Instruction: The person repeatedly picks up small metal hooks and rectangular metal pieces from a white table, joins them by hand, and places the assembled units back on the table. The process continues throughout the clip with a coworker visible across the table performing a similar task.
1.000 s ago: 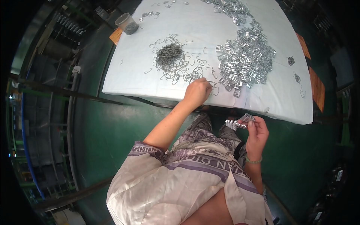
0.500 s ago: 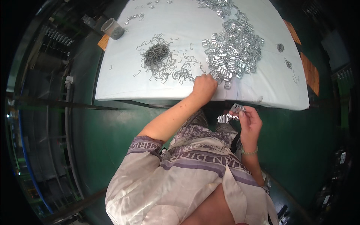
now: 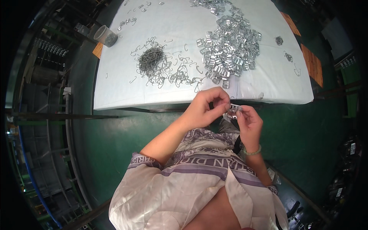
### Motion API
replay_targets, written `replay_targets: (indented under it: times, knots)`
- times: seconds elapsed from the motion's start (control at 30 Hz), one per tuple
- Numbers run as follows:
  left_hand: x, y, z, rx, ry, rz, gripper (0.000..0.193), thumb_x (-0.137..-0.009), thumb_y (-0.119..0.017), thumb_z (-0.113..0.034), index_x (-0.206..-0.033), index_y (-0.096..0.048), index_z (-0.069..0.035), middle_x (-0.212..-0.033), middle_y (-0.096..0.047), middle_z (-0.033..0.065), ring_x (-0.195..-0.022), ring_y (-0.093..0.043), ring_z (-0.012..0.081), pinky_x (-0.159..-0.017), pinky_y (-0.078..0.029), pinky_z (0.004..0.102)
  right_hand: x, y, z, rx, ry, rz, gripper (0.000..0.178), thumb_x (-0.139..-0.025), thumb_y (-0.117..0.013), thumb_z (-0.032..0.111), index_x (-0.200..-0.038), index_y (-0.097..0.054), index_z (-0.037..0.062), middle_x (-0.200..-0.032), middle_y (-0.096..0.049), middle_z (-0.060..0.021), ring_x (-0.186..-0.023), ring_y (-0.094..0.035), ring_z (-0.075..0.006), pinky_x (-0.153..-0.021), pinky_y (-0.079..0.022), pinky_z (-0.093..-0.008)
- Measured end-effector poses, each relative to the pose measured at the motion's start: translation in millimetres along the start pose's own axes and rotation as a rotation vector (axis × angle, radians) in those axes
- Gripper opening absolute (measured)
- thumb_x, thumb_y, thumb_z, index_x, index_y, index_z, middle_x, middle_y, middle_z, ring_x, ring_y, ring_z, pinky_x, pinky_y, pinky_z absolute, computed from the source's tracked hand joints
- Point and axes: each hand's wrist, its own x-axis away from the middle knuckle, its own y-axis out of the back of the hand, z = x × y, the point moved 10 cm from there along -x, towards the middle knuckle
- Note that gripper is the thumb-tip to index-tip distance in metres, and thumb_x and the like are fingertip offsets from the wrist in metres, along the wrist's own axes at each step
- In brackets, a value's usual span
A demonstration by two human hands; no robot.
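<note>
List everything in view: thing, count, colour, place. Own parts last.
White-covered table: one, in front of the person
Wire hooks: many, dark grey, heap on table, left of centre
Loose metal clips: many, silver, pile right of the hooks
Tub: one, translucent, table's left edge, dark contents
Small wire clumps: two, dark, table's right side
Wooden boards: at least three, orange-brown, table's sides
Racking: count unclear, dark, far left
Floor: one, green, below
Held metal clips: several, silver, at the hands
Bracelet: one, pale green, right wrist
Shirt: one, pale with purple bands, torso
Left hand: one, bare, fingertips at held clips
Right hand: one, bare, holding clips
</note>
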Motion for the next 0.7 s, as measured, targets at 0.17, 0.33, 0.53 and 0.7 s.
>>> replay_targets:
  times: [0.17, 0.33, 0.53, 0.7]
  knots:
    - [2.8, -5.5, -19.3, -0.277, -0.124, -0.023, 0.009, -0.079, -0.060, 0.001, -0.085, -0.055, -0.001, -0.078, -0.052, 0.0051, -0.070, -0.051, 0.0143, -0.064, -0.042, 0.0258, 0.3, -3.7, 0.2, 0.007, -0.002, 0.009, 0.012, -0.088, -0.056, -0.004, -0.099, -0.058, -0.0050, -0.086, -0.066, -0.0048, -0.080, -0.062, -0.0077, -0.070, -0.049, -0.0208]
    - [5.9, -8.1, -30.6, -0.384, -0.242, -0.079, 0.012, -0.076, -0.061, 0.003, -0.086, -0.055, -0.001, -0.081, -0.052, 0.0085, -0.073, -0.052, 0.0206, -0.067, -0.043, 0.0288, -0.3, -4.4, 1.9, 0.045, 0.016, 0.005, 0.011, -0.087, -0.057, -0.004, -0.098, -0.059, -0.0050, -0.086, -0.066, -0.0043, -0.079, -0.062, -0.0070, -0.069, -0.049, -0.0206]
    - [9.6, -9.0, -34.0, -0.338, -0.342, -0.071, 0.012, -0.078, -0.057, 0.006, -0.087, -0.054, 0.000, -0.087, -0.054, 0.0109, -0.080, -0.054, 0.0230, -0.072, -0.044, 0.0301, 0.2, -8.9, -2.3, 0.014, -0.004, 0.069, 0.013, -0.088, -0.056, -0.003, -0.100, -0.059, -0.0053, -0.086, -0.066, -0.0050, -0.081, -0.062, -0.0078, -0.071, -0.049, -0.0216]
    - [19.8, -6.8, -25.1, -0.210, -0.293, -0.079, 0.014, -0.080, -0.054, 0.009, -0.091, -0.051, 0.000, -0.092, -0.057, 0.0130, -0.084, -0.058, 0.0210, -0.076, -0.046, 0.0291, -7.9, -16.8, 12.5, -0.120, 0.032, 0.142, 0.015, -0.086, -0.057, -0.003, -0.100, -0.061, -0.0049, -0.091, -0.065, -0.0071, -0.088, -0.061, -0.0093, -0.075, -0.050, -0.0240]
